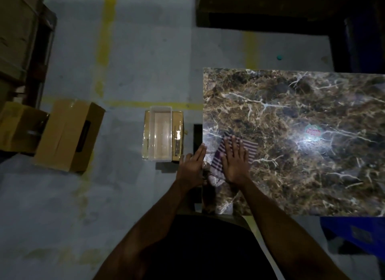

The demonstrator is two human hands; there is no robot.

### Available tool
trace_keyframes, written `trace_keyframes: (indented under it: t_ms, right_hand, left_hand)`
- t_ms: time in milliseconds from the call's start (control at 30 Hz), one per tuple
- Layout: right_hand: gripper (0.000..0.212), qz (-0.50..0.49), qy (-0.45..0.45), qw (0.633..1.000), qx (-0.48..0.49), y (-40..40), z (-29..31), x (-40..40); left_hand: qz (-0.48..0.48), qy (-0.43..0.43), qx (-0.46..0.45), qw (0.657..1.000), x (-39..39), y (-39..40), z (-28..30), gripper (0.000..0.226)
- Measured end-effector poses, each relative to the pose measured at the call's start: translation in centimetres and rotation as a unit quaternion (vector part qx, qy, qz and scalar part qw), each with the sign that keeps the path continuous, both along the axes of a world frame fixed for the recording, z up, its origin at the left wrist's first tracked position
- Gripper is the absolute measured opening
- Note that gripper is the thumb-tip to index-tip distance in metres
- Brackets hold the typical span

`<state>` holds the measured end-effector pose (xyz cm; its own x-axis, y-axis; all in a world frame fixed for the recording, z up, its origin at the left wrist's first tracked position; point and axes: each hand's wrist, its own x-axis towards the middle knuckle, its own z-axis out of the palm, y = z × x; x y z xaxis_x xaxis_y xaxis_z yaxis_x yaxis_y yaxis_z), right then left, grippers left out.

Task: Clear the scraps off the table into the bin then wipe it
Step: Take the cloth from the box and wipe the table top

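A striped purple-and-white cloth [248,149] lies near the left edge of the marble-patterned table [302,165]. My right hand [236,162] lies flat on the cloth with straight fingers. My left hand [192,165] is at the table's left edge, fingers straight, its fingertips touching the edge beside the cloth. A clear plastic bin [160,133] stands on a small cardboard box [178,132] on the floor, just left of the table. A small red-and-white sticker [312,132] sits on the tabletop in the glare.
A bigger cardboard box [66,136] lies on the grey floor at the left, with stacked cartons [16,29] behind it. Yellow floor lines [106,40] run past the bin. A blue crate [354,234] sits under the table's near right side.
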<state>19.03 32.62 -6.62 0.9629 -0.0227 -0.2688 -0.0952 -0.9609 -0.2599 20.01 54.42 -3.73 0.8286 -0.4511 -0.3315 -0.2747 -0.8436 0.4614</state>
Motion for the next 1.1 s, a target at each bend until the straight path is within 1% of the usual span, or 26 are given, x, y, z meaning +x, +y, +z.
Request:
trace_keyframes:
  t_ms: [67, 133, 200, 267, 300, 367, 400, 433, 500, 533, 567, 633, 700, 767, 800, 867, 933, 1000, 1033, 1100]
  right_hand:
    - [0.064, 0.015, -0.011, 1.000, 0.000, 2.8, -0.5, 0.9]
    - [0.064, 0.064, -0.024, 0.998, 0.009, 4.2, -0.5, -0.2]
    - [0.065, 0.111, -0.020, 0.994, 0.011, 3.2, -0.1, -2.5]
    - [0.063, 0.148, -0.014, 0.989, 0.014, 0.1, 0.3, -4.1]
    - [0.061, 0.142, -0.001, 0.990, 0.013, -1.7, 0.6, -4.6]
    - [0.062, 0.072, 0.014, 0.997, 0.005, -4.7, 0.8, -4.2]
    - [0.062, 0.032, 0.009, 0.999, -0.007, -5.6, 0.8, -3.2]
    - [0.063, 0.005, 0.005, 1.000, -0.017, -6.2, 0.6, -2.0]
    - [0.064, -0.010, -0.007, 1.000, -0.027, -6.0, 0.3, 0.4]
    - [0.064, -0.002, -0.012, 1.000, -0.029, -5.4, 0.0, 1.3]
    - [0.063, 0.016, -0.017, 0.999, -0.024, -4.9, -0.1, 1.9]
    - [0.061, 0.076, -0.032, 0.997, 0.003, -4.5, -0.3, 1.1]
    - [0.060, 0.153, -0.022, 0.988, 0.009, -5.7, -0.2, -1.9]
    - [0.060, 0.184, -0.022, 0.983, 0.012, -8.9, -0.2, -4.3]
    - [0.060, 0.171, -0.017, 0.985, 0.014, -11.0, -0.1, -4.7]
    - [0.061, 0.099, -0.003, 0.995, 0.015, -14.4, 0.1, -4.3]
    - [0.064, 0.046, -0.010, 0.999, 0.014, -16.3, 0.2, -2.4]
    - [0.064, 0.028, -0.016, 0.999, 0.010, -16.1, 0.1, -0.2]
    - [0.063, 0.025, -0.024, 0.999, 0.005, -15.4, -0.2, 0.6]
    - [0.061, 0.053, -0.041, 0.998, 0.005, -13.8, -0.6, 0.8]
  left_hand:
    - [0.008, 0.005, -0.008, 1.000, 0.0, 0.0, 0.0, 0.113]
    - [0.020, -0.009, -0.010, 1.000, -0.1, 0.0, -0.1, 0.104]
    - [0.025, -0.032, 0.019, 0.999, -0.2, -0.3, 0.4, 0.092]
    - [0.016, -0.032, 0.049, 0.998, 0.1, -0.7, 1.1, 0.082]
    - [0.002, -0.021, 0.069, 0.997, 0.2, -1.0, 1.2, 0.081]
    - [-0.030, -0.037, 0.112, 0.992, 0.2, -1.8, 1.1, 0.076]
    - [-0.043, -0.029, 0.131, 0.990, 0.4, -2.5, 1.1, 0.073]
    - [-0.049, 0.001, 0.158, 0.986, 0.5, -3.5, 1.0, 0.074]
    - [-0.029, 0.025, 0.189, 0.981, 0.5, -5.6, -0.1, 0.090]
    - [-0.018, 0.021, 0.201, 0.979, 0.2, -6.8, -0.3, 0.096]
    - [-0.006, 0.017, 0.197, 0.980, -0.2, -7.9, -0.4, 0.092]
    - [0.024, 0.016, 0.175, 0.984, -1.3, -9.8, -0.5, 0.073]
    - [0.043, 0.049, 0.172, 0.983, -1.6, -10.7, -0.5, 0.067]
    - [0.047, 0.063, 0.182, 0.980, -1.5, -10.6, -0.2, 0.073]
    - [0.035, 0.074, 0.188, 0.979, -1.4, -10.3, -0.1, 0.079]
    - [0.012, 0.100, 0.198, 0.975, -1.4, -9.9, 0.0, 0.088]
    - [0.005, 0.098, 0.210, 0.973, -1.4, -10.4, 0.8, 0.099]
    - [0.005, 0.091, 0.215, 0.972, -1.2, -11.3, 1.5, 0.108]
    - [0.002, 0.091, 0.217, 0.972, -1.0, -11.7, 1.9, 0.108]
    - [-0.006, 0.101, 0.234, 0.967, -1.0, -12.0, 2.6, 0.110]
